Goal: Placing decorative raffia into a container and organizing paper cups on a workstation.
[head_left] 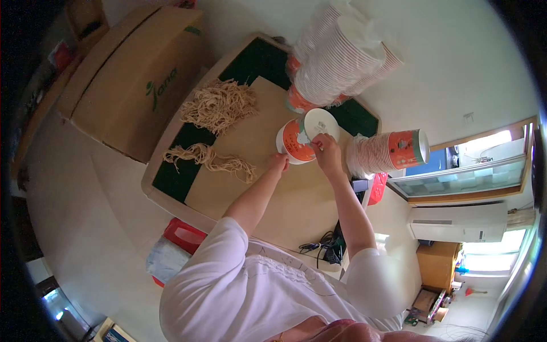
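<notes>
Worktop (268, 188) covered with a brown sheet over dark green, cardboard box (134, 80) just beside its left edge. Tall stack of white cups (342, 54) lying at the far edge, shorter orange stack (390, 151) on its side at the right. Two heaps of pale dry noodles (219, 105) on the left part. Orange-and-white paper cup (293, 142) near the middle, tilted, white lid (319, 124) at its mouth. Left hand (279, 162) closed against the cup's lower side; right hand (326, 145) pinching the lid's edge
</notes>
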Action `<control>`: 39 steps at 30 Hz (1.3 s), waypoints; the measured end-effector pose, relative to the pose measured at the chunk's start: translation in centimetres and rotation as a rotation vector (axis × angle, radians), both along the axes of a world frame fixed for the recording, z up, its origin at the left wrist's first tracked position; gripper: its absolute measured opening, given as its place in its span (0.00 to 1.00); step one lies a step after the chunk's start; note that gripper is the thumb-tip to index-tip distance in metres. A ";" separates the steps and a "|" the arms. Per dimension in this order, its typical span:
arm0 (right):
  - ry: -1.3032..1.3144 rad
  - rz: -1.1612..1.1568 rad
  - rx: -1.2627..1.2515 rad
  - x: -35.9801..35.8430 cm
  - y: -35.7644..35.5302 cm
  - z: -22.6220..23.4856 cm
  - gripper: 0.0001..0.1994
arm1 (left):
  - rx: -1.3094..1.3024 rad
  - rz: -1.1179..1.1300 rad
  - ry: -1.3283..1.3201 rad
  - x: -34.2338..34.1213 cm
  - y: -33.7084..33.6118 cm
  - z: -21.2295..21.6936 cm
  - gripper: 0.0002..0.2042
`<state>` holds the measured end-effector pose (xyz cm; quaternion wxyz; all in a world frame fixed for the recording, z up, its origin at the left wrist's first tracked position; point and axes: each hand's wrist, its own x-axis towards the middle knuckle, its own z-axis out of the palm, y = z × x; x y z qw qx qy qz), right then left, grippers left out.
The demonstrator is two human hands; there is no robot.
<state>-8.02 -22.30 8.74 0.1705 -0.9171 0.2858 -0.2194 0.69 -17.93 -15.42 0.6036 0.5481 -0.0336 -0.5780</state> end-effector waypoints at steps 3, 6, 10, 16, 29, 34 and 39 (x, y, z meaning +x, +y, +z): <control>0.002 -0.046 0.004 -0.9 -0.4 -0.1 0.04 | -0.022 0.060 0.123 -0.8 0.9 3.0 0.09; -0.012 -0.035 0.032 -0.5 -0.3 -0.1 0.04 | -0.053 0.107 0.157 -0.5 1.5 3.8 0.08; 0.030 -0.032 0.089 -0.1 0.3 0.0 0.04 | 0.049 0.086 0.031 -0.1 1.5 3.9 0.08; -0.091 -0.030 0.038 -0.8 -0.6 0.7 0.06 | 0.152 0.051 -0.096 -0.3 1.0 5.6 0.09; -0.636 -0.127 0.576 -9.0 3.7 16.5 0.05 | -0.029 0.075 0.110 -0.4 4.1 8.4 0.19; -0.803 -0.092 1.438 -14.7 5.7 3.3 0.06 | -0.620 -0.079 -0.399 2.5 16.1 19.5 0.21; -0.200 -0.251 0.571 -12.8 11.5 -0.6 0.11 | -0.011 -0.537 -0.443 5.0 22.7 23.8 0.18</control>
